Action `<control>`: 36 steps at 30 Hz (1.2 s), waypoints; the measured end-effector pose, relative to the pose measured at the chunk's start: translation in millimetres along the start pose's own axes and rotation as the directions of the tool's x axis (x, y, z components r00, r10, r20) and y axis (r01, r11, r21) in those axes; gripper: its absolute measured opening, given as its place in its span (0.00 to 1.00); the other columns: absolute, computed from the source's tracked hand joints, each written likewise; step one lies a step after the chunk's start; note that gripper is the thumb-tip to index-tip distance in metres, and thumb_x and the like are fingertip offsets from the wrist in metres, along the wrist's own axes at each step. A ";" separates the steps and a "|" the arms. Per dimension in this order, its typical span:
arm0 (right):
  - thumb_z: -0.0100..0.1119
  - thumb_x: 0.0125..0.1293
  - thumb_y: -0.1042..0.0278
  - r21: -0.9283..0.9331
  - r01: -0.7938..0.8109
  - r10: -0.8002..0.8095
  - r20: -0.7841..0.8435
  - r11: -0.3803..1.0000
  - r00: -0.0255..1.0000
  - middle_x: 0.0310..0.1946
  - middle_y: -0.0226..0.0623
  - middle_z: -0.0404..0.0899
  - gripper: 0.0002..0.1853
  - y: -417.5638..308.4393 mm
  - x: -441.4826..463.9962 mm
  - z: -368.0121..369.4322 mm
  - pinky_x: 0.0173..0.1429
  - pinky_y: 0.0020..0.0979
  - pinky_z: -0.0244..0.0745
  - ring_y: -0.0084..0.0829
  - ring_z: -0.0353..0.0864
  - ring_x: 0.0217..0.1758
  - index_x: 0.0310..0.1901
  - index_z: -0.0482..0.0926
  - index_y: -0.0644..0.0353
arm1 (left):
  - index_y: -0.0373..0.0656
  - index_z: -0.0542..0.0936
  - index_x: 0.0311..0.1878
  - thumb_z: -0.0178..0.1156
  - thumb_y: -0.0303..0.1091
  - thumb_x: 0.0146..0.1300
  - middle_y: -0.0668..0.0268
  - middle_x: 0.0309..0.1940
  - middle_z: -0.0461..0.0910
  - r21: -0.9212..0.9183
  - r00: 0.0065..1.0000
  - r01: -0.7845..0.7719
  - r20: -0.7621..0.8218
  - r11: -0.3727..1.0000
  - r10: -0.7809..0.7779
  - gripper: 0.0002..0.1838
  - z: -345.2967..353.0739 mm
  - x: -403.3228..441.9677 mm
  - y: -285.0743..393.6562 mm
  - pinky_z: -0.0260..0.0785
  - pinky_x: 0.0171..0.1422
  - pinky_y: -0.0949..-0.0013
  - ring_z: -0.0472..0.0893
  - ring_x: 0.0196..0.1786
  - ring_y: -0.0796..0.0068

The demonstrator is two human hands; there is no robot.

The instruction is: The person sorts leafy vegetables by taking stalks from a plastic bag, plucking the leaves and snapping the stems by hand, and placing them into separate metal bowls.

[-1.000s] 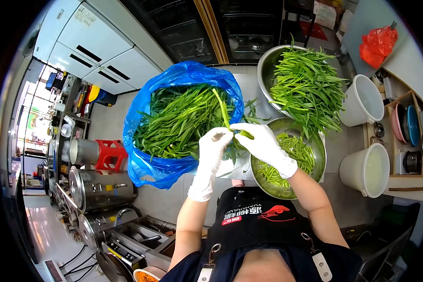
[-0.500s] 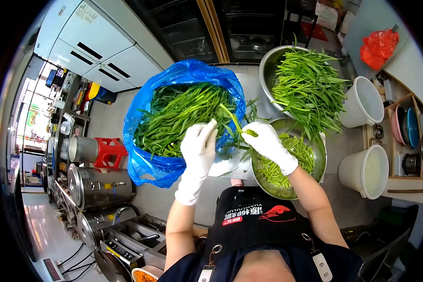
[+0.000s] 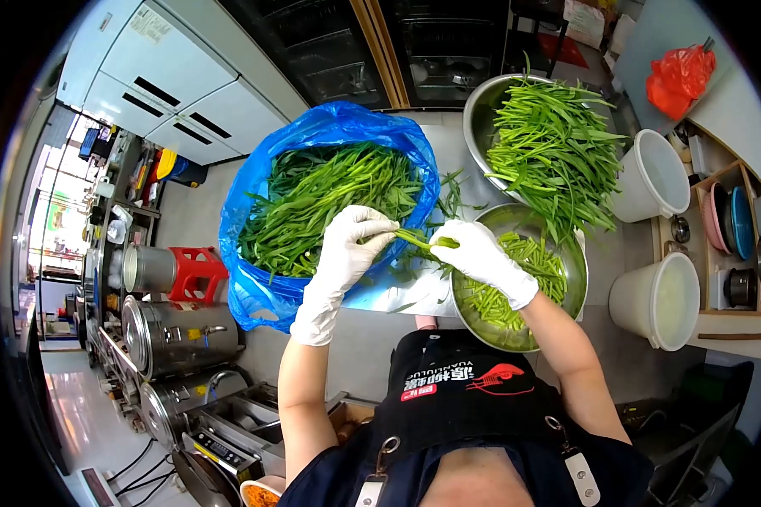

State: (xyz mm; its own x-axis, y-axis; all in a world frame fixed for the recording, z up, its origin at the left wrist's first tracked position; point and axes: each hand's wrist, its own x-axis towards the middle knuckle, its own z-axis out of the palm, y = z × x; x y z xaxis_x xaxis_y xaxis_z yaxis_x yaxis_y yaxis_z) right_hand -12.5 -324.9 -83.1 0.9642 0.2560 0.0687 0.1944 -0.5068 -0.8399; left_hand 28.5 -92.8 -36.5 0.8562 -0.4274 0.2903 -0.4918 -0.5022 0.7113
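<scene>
My left hand (image 3: 351,245), in a white glove, pinches one end of a green water spinach stem (image 3: 413,239). The other end is in my gloved right hand (image 3: 478,253), whose fingers are closed around it. Behind my left hand, a blue plastic bag (image 3: 254,190) holds a heap of leafy water spinach (image 3: 325,198). Below and beside my right hand sits a steel bowl (image 3: 578,291) with short cut stems (image 3: 499,304) in it. Farther back, a second steel bowl (image 3: 475,127) is piled with long leafy stalks (image 3: 554,144).
Loose leaves (image 3: 452,198) lie on the metal tabletop (image 3: 380,297) between bag and bowls. Two white buckets (image 3: 651,304) stand at the right, near a shelf with basins. At left are a red stool (image 3: 199,275) and large steel pots (image 3: 186,334). A refrigerator (image 3: 165,63) stands behind.
My left hand has moved up and right and now grips the stem's free end. The stem has swung from slanting upward to nearly level between my hands. My right hand stays almost in place.
</scene>
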 end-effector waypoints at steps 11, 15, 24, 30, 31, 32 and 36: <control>0.62 0.57 0.59 0.081 -0.083 0.082 0.013 0.993 0.997 0.29 0.41 0.81 0.12 12.0 -5.0 -7.8 0.41 0.37 0.74 0.41 0.81 0.33 0.35 0.84 0.59 | 0.38 0.87 0.40 0.66 0.24 0.55 0.60 0.49 0.82 -0.102 0.987 0.149 -0.039 0.984 -0.154 0.08 -7.0 -19.9 1.5 0.72 0.57 0.68 0.80 0.52 0.66; 0.62 0.58 0.60 0.084 -0.082 0.083 -0.007 0.993 0.997 0.28 0.43 0.81 0.12 17.0 -8.8 -19.8 0.40 0.37 0.73 0.42 0.80 0.32 0.35 0.84 0.60 | 0.39 0.84 0.49 0.58 0.29 0.64 0.58 0.54 0.81 0.084 0.994 0.036 0.096 0.996 -0.044 0.13 3.6 -23.9 -3.9 0.67 0.65 0.64 0.76 0.59 0.60; 0.65 0.58 0.63 0.070 -0.104 0.106 -0.022 0.992 0.994 0.30 0.42 0.80 0.11 19.5 -23.5 -29.5 0.41 0.35 0.73 0.38 0.80 0.34 0.37 0.83 0.62 | 0.40 0.86 0.42 0.64 0.25 0.56 0.58 0.38 0.82 0.270 0.925 0.323 0.114 0.907 -0.363 0.10 39.9 -15.2 1.6 0.72 0.53 0.65 0.81 0.43 0.60; 0.61 0.58 0.61 -0.157 0.032 -0.046 -0.086 0.987 0.995 0.30 0.39 0.81 0.08 17.0 -34.5 -25.4 0.38 0.41 0.74 0.44 0.81 0.34 0.36 0.82 0.55 | 0.43 0.86 0.46 0.68 0.28 0.54 0.59 0.40 0.80 0.357 0.985 0.161 -0.115 0.920 -0.128 0.14 36.4 -9.3 16.5 0.72 0.51 0.63 0.79 0.46 0.59; 0.60 0.58 0.62 -0.215 0.042 -0.062 -0.085 0.976 0.994 0.30 0.37 0.80 0.06 11.7 -35.8 -26.8 0.38 0.41 0.75 0.43 0.81 0.34 0.34 0.82 0.53 | 0.44 0.86 0.46 0.69 0.27 0.52 0.60 0.40 0.80 0.388 0.991 0.100 -0.119 0.916 -0.058 0.15 34.2 -6.4 19.5 0.72 0.51 0.63 0.79 0.46 0.59; 0.60 0.58 0.62 -0.237 0.055 -0.076 -0.080 0.970 0.994 0.30 0.37 0.80 0.06 14.3 -37.0 -25.3 0.38 0.41 0.75 0.43 0.81 0.34 0.34 0.81 0.53 | 0.44 0.86 0.46 0.70 0.26 0.51 0.60 0.40 0.80 0.419 0.993 0.041 -0.120 0.907 0.011 0.16 32.3 -3.6 23.9 0.71 0.51 0.63 0.79 0.46 0.60; 0.59 0.59 0.62 -0.254 0.081 -0.097 -0.051 0.964 0.994 0.30 0.36 0.79 0.07 18.2 -38.3 -22.8 0.38 0.41 0.76 0.43 0.82 0.34 0.34 0.81 0.53 | 0.46 0.86 0.47 0.70 0.26 0.46 0.57 0.50 0.80 0.404 0.973 -0.228 0.068 0.886 0.220 0.21 36.5 3.9 34.5 0.68 0.59 0.57 0.77 0.55 0.54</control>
State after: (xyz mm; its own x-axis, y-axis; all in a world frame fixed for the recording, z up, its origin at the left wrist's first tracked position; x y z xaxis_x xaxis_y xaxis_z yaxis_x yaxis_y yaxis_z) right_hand -41.7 -362.6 -88.8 0.9488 0.2614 0.1771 0.3110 -0.6766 -0.6675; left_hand 9.1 -139.2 -34.2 0.7145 -0.5775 0.3950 -0.6950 -0.6508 0.3056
